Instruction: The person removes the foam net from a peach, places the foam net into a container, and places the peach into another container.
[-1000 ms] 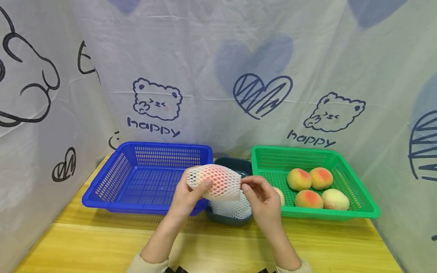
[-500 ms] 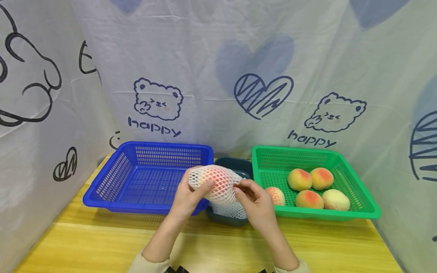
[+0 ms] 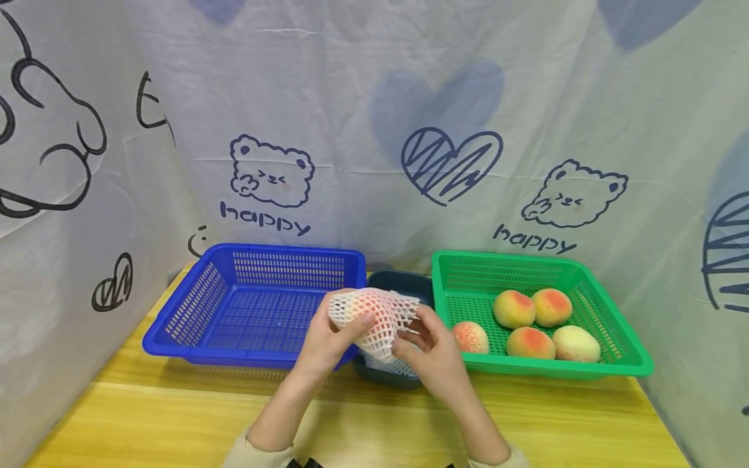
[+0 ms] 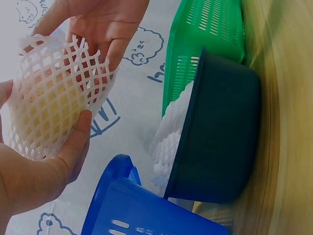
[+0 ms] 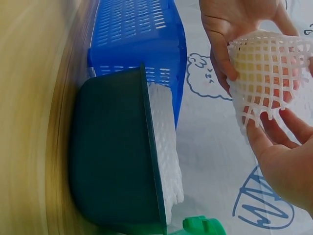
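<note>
A peach (image 4: 55,105) with red and yellow skin sits inside a white foam fruit net (image 3: 383,328). My left hand (image 3: 324,341) grips the netted peach from the left, its thumb pressed on the mesh. At the sleeve's loose right end, my right hand (image 3: 435,354) pinches the edge of the mesh with thumb and fingers, as the right wrist view also shows. Both hands are above a dark green tub (image 4: 220,127), where more white foam nets (image 5: 165,152) lie.
To the left stands a blue basket (image 3: 257,318) with nothing seen in it. On the right, a green basket (image 3: 620,325) holds several peaches (image 3: 530,342). A yellow wood-grain table (image 3: 374,422) carries everything, with a printed cloth (image 3: 363,97) hanging behind.
My right hand has moved left and slightly down along the net, bunching its loose end closer to the peach. The peach at the green basket's left has come into fuller view.
</note>
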Demonstrator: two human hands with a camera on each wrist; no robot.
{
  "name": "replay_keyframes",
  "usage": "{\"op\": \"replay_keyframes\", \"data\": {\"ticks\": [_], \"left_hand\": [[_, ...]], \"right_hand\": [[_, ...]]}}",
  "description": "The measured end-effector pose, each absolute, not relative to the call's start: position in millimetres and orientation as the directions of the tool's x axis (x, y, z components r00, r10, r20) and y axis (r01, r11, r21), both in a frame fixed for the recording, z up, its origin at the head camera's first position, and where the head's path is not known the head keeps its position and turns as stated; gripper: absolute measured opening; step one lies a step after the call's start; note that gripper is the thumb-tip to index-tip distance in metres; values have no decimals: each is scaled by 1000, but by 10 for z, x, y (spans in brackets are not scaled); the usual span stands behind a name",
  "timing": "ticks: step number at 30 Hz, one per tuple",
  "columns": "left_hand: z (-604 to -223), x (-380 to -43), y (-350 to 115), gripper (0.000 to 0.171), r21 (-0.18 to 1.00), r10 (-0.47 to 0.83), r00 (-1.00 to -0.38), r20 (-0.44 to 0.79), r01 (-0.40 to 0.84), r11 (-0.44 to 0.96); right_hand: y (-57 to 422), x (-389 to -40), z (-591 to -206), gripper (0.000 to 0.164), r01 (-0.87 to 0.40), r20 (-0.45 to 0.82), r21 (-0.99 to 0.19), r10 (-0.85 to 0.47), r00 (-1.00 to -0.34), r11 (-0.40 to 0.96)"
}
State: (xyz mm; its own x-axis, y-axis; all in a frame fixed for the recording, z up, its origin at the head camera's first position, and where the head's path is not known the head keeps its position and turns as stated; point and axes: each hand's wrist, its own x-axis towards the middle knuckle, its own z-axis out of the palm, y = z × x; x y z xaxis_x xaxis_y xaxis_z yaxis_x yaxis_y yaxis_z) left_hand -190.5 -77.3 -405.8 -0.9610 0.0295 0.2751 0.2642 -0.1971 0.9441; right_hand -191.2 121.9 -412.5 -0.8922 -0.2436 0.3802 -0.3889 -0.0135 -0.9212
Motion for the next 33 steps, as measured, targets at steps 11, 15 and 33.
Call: {"op": "replay_keyframes", "data": {"ticks": [11, 15, 33], "left_hand": [[-4095, -1906, -681, 63, 960, 89, -963, 253, 240, -142], [-4103, -1898, -661, 61, 968, 117, -965, 237, 224, -115], [-4098, -1882, -671, 63, 969, 164, -957, 239, 224, -104]], "right_hand": [[1210, -1936, -4162, 60, -435, 422, -900, -281, -862, -17], [1207, -1942, -4174, 60, -426, 407, -905, -280, -869, 6], [1200, -1940, -4176, 55, -358, 350, -934, -217, -911, -4]]}}
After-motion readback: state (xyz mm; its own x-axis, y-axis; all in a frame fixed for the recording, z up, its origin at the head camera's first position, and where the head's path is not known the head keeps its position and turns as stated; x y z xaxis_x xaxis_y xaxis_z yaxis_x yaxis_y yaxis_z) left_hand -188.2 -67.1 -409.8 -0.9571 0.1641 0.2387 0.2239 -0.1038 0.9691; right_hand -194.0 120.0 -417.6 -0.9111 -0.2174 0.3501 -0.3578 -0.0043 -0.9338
